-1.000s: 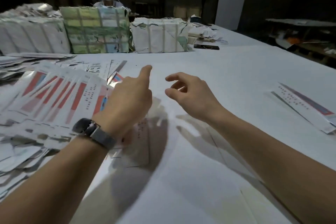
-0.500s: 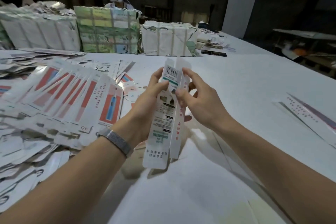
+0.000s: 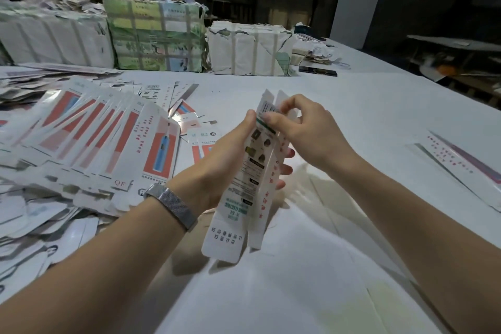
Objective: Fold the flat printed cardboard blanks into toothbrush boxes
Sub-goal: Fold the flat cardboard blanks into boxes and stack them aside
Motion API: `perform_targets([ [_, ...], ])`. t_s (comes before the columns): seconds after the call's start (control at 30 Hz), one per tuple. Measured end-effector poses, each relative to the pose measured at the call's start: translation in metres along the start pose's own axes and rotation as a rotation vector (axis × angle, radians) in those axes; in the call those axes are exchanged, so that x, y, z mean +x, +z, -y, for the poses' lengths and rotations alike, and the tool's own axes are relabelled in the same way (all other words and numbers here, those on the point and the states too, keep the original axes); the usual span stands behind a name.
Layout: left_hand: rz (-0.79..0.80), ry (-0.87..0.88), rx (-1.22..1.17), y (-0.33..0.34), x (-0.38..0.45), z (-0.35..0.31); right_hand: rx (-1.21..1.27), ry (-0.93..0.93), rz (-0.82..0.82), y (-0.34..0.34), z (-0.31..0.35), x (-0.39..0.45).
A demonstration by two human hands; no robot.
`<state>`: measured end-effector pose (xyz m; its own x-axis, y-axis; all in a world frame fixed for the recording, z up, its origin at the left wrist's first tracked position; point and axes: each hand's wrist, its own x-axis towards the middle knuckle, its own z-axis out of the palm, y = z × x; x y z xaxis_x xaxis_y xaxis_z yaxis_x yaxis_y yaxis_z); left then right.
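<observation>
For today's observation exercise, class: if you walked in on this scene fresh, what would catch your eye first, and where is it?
First, the printed cardboard blank held up at the centre, gripped by the left hand while the right hand pinches its top flaps. Next, the fanned spread of red-and-white blanks covering the white table on the left. Behind them, strapped bundles line the far edge.

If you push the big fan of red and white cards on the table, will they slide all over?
Probably yes. The fanned blanks look glossy and lie loosely overlapped, so a push would likely make them slip over each other. They seem thin and light. The blank held up between the left hand and right hand keeps its shape, so they are likely fairly stiff.
</observation>
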<state>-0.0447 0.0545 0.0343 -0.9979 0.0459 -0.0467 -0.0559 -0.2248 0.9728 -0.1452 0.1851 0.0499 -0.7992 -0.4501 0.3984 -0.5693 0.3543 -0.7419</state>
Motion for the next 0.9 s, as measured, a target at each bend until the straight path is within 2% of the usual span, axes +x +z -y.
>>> perform_targets([
  [0.1, 0.03, 0.016, 0.057, -0.001, 0.002, 0.0, -0.055, 0.012, 0.026, -0.011, 0.001, 0.006],
  [0.27, 0.092, 0.023, -0.017, 0.002, 0.002, -0.002, -0.007, 0.023, 0.075, -0.021, 0.002, 0.011],
  [0.43, -0.046, 0.1, 0.08, 0.004, 0.005, 0.003, 0.101, -0.066, -0.006, -0.018, 0.003, 0.008],
  [0.6, -0.211, 0.253, -0.085, 0.004, 0.012, 0.009, 0.416, -0.121, -0.015, 0.009, 0.0, -0.007],
  [0.9, -0.174, 0.371, -0.069, 0.005, 0.011, 0.008, 0.545, -0.081, 0.031, 0.029, -0.002, -0.015],
])
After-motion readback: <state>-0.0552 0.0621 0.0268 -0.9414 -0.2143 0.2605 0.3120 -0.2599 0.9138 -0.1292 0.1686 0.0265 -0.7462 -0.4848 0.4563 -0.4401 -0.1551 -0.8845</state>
